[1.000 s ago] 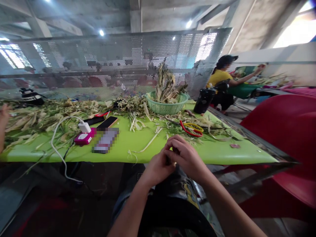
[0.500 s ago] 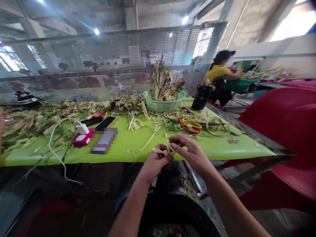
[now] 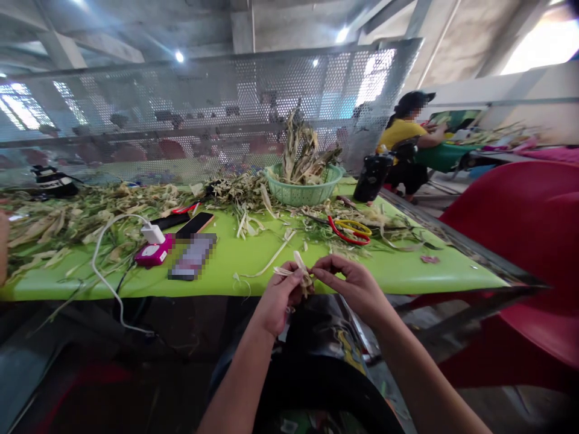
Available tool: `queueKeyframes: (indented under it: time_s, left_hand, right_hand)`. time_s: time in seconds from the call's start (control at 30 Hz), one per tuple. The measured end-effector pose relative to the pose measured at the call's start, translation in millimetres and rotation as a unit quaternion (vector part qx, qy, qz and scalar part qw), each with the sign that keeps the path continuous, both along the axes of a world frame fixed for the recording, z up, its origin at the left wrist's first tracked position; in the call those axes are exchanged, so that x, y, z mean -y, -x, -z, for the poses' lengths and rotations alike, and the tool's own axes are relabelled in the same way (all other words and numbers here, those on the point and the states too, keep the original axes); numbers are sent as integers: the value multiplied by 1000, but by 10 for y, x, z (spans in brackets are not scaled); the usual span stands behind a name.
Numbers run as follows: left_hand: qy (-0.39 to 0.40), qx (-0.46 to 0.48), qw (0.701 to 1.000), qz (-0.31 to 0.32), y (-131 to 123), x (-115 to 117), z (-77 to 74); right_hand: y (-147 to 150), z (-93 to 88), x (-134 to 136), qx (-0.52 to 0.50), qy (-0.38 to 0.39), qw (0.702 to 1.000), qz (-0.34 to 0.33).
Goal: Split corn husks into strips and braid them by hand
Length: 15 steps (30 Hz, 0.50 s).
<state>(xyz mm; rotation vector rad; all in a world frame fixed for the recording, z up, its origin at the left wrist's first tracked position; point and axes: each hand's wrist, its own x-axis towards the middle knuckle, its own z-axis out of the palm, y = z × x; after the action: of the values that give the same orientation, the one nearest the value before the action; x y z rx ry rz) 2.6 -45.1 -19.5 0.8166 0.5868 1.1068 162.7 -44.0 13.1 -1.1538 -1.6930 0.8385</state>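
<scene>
Just over the near edge of the green table, my left hand [image 3: 281, 296] grips a small bundle of pale corn husk strips [image 3: 300, 265] between thumb and fingers. My right hand [image 3: 346, 278] is pinched closed at the right side of that bundle. Whatever lies between its fingertips is too small to make out. Beyond my hands, a long pale husk strip [image 3: 274, 256] lies on the table. Scissors with red and yellow handles [image 3: 350, 230] rest on husk scraps farther back to the right.
A green basket [image 3: 303, 191] of dried husks stands at the back, with a husk pile [image 3: 108, 211] to its left. Two phones, one the dark phone [image 3: 195, 225], lie near a pink power socket [image 3: 154, 252]. A black bottle [image 3: 371, 178] and red chair [image 3: 520, 241] are rightward.
My right hand's fingertips have drawn slightly right, away from the left hand. The left hand has turned, and the husk bundle now shows more upright between them.
</scene>
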Motion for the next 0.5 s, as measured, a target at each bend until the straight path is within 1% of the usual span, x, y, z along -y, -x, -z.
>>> queueKeyframes:
  time_s: [0.07,0.17,0.3,0.4,0.47,0.5]
  left_hand:
    - [4,7,1000,9,0,7,-5]
    - [3,14,1000,22,-3,24,-7]
    - [13,7,1000,16,-9,24,-2]
    - [12,11,999,-39,-11,-8,-4]
    - [15,20,996,-89,-16,-34,-9]
    - [17,25,994,-106,-22,-45,-12]
  right_hand:
    - [-3,33,-8,-17,-3,1000,19]
    - [2,93,-30,-23,-32,998,48]
    - [-16,191,-65,-39,-42,996,70]
    - [-41,235,-69,-76,-52,991,94]
    - [-36,234,-42,-68,-60,990,106]
    - [-20,227,-20,-49,-58,992,101]
